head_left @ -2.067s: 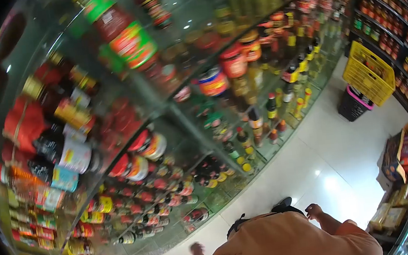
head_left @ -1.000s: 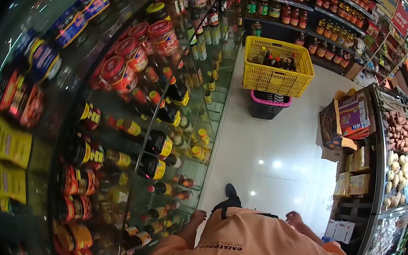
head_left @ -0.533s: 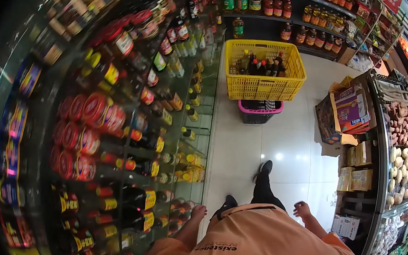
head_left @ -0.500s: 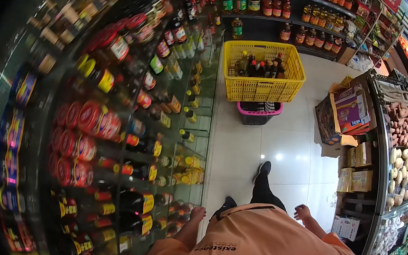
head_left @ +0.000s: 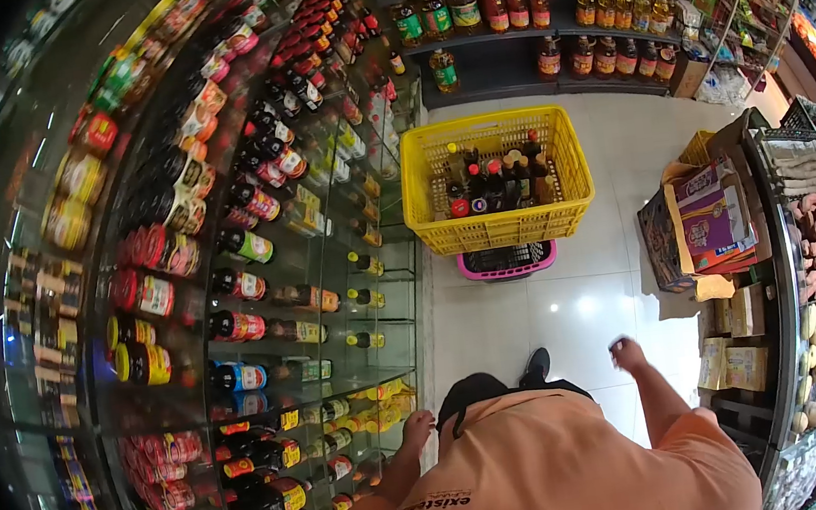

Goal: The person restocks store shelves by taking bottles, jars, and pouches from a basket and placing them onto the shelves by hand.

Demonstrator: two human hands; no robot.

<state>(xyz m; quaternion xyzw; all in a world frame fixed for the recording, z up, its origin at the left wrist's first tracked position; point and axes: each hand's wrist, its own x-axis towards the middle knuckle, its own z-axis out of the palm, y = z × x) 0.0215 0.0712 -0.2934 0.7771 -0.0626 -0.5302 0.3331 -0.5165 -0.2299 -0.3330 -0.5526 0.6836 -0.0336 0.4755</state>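
Near the left hand [head_left: 416, 429] are shelved bottles [head_left: 341, 466]; ahead, a yellow crate [head_left: 506, 232].

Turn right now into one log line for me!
left hand: near glass shelves, looks empty | right hand: above floor, looks empty | yellow crate: bottles inside | pink-rimmed basket: partly hidden by crate

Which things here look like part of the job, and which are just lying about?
Likely the job, though the left hand and right hand look empty:
yellow crate
bottles inside it
left-shelf bottles

Probably just around:
pink-rimmed basket
cardboard box
back-shelf bottles
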